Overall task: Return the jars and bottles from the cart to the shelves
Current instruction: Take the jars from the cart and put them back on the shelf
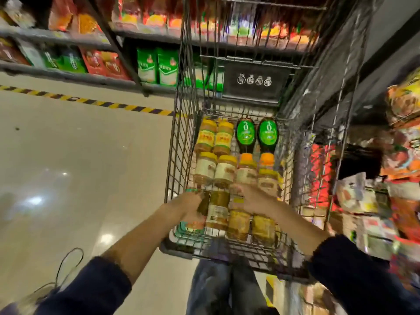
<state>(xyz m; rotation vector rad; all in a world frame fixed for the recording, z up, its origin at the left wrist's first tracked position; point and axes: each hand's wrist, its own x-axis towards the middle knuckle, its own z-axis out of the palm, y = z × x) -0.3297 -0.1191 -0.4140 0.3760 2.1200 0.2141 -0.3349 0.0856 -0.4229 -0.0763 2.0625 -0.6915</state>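
Wire shopping cart (179, 133) holds rows of lying jars (223, 172) and bottles (245, 134). Left hand (193, 208) grip clamps a dark jar (203, 206); right hand (254, 198) grip too blurred to tell. Best lifted straight up, clear of neighbours.

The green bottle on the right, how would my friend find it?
Look in the wire cart, at its far end. Two yellow-labelled jars and two green-labelled dark bottles lie in a row. It is the rightmost bottle, nearest the cart's wall.
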